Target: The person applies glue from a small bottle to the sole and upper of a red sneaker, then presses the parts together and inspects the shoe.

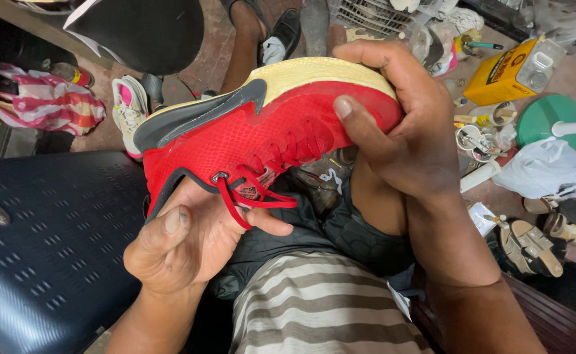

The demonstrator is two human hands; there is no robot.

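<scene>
I hold a red mesh sneaker (pixel 262 131) on its side over my lap, with its pale yellow sole turned up and away. Red laces hang loose near its black collar. My right hand (pixel 399 144) wraps the toe end, fingers over the sole edge and thumb pressed on the red upper. My left hand (pixel 189 239) cradles the heel and collar from below, thumb raised beside the opening. Both hands grip the same shoe.
A dark blue hard case (pixel 45 249) lies at my left. A yellow can (pixel 508 72), small tins, a green lid (pixel 550 118), a white bag and sandals (pixel 531 246) crowd the floor at right. Another person's sandalled foot (pixel 255 26) and a white shoe (pixel 127 111) lie ahead.
</scene>
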